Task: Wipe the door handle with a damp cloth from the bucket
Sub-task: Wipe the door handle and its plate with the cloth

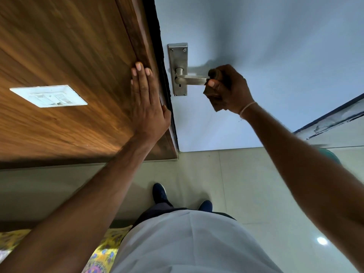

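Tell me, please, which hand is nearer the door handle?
Right. The right hand grips a cloth on the door handle; the left hand presses flat on the wooden frame.

Handle [194, 79] tip hidden under cloth [214, 95]; cloth mostly inside right hand [229, 89]

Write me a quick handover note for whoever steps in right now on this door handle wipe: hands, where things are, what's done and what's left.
Left hand: fingers straight, flat against the wooden frame beside the door edge, holding nothing.
Right hand: grips the brown cloth, wrapped round the free end of the handle lever.
The lever sits on a metal backplate on the white door. No bucket is in view.
Done: cloth fetched and on the lever's tip.
Left: how much of the lever is already wiped cannot be told; cover the lever, its neck and the backplate to be safe.
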